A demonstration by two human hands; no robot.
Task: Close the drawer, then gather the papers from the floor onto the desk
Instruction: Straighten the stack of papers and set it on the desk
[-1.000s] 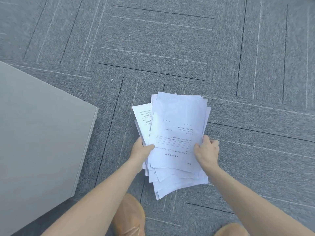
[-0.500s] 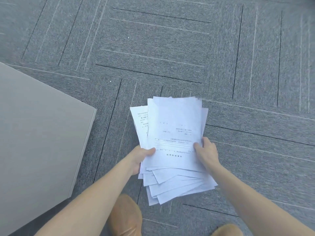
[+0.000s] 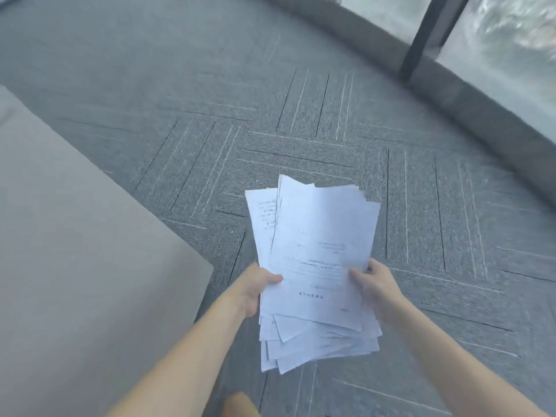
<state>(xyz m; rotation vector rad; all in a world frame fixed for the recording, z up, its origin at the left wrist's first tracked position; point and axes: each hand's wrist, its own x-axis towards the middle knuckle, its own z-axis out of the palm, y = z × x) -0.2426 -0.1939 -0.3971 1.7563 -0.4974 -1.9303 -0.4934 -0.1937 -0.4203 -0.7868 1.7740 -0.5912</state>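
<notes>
An untidy stack of white printed papers (image 3: 313, 236) is held up off the grey carpet in front of me. My left hand (image 3: 255, 288) grips the stack's left edge, thumb on top. My right hand (image 3: 374, 285) grips its right edge, thumb on the top sheet. Lower sheets fan out unevenly toward me. The beige desk top (image 3: 75, 251) fills the left of the view, its corner just left of my left hand. No drawer is in view.
Grey patterned carpet tiles (image 3: 331, 115) cover the floor ahead and to the right. A dark low ledge (image 3: 481, 100) with a black window post (image 3: 427, 34) and glass runs across the upper right. The toe of a tan shoe (image 3: 237, 404) shows at the bottom.
The view has tilted up and blurred, now showing the window ledge. The paper stack has risen with both hands still holding it, and the desk corner appears closer to my left hand.
</notes>
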